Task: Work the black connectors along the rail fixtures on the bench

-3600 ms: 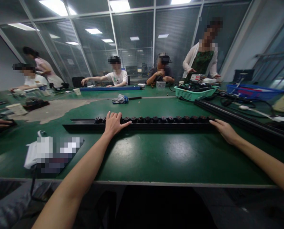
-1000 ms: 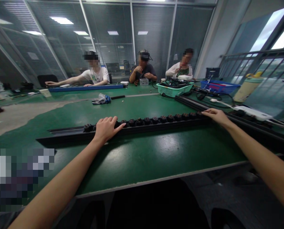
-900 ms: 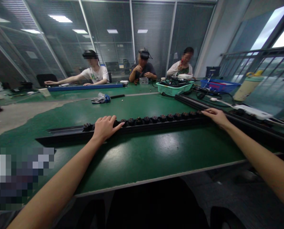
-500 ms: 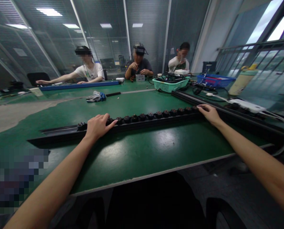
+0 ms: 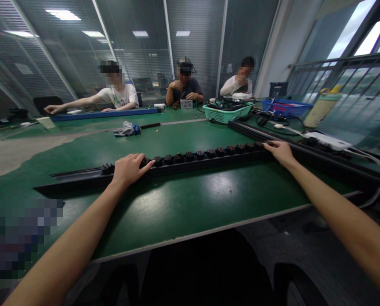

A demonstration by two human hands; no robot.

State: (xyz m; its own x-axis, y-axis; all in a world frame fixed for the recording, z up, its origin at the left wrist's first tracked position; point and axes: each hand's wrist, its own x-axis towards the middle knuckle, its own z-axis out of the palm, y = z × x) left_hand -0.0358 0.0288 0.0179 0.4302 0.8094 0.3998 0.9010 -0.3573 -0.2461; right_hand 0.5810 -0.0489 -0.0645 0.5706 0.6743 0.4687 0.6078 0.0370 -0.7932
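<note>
A long black channel (image 5: 77, 183) lies across the green table in front of me, with a row of round black modules (image 5: 189, 156) that look like socket inserts seated along it. My left hand (image 5: 128, 170) is closed over the left part of this row, thumb along the near side and fingers over the top. Left of that hand sits another black module (image 5: 107, 168), apart from the rest. At the row's right end, my right hand (image 5: 278, 152) pinches the channel or the last module; the fingertips partly hide which.
A second long black profile (image 5: 324, 155) runs along the right. Beyond are a green basket (image 5: 225, 114) of cables, a blue basket (image 5: 285, 108), a bottle (image 5: 323, 108), a white power strip (image 5: 328, 141) and gloves (image 5: 127, 129). Three people sit across the table (image 5: 190, 208).
The view shifts slightly, while both my hands keep their places on the channel. Across the table, the left person's outstretched hand has lifted off the long blue piece.
</note>
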